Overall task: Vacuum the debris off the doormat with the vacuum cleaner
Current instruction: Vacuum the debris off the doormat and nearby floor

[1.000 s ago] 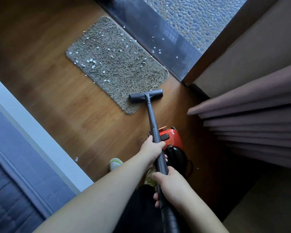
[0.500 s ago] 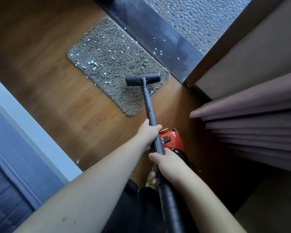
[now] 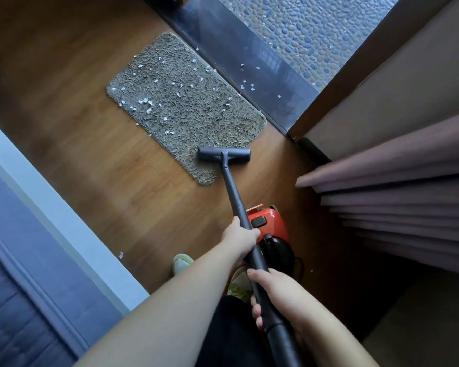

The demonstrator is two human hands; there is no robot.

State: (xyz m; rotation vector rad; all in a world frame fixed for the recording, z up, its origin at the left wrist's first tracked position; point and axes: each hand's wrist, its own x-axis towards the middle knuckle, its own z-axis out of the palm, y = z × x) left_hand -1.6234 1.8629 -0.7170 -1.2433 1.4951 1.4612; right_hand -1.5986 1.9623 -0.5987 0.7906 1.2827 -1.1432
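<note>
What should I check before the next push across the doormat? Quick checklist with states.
1. Both hands on the wand: left hand ahead, right hand behind, both wrapped around the vacuum wand. Ok.
2. Floor head on the doormat: it sits at the near corner, partly over the edge onto the wooden floor. Ok to start.
3. Debris left: white debris is scattered over the far half of the mat. Not ok yet.
4. Strays off the mat: bits lie on the dark threshold. Not ok.
5. Vacuum body clear of the stroke: beside the wand, behind the head. Ok.
6. Suction on: cannot tell.
</note>
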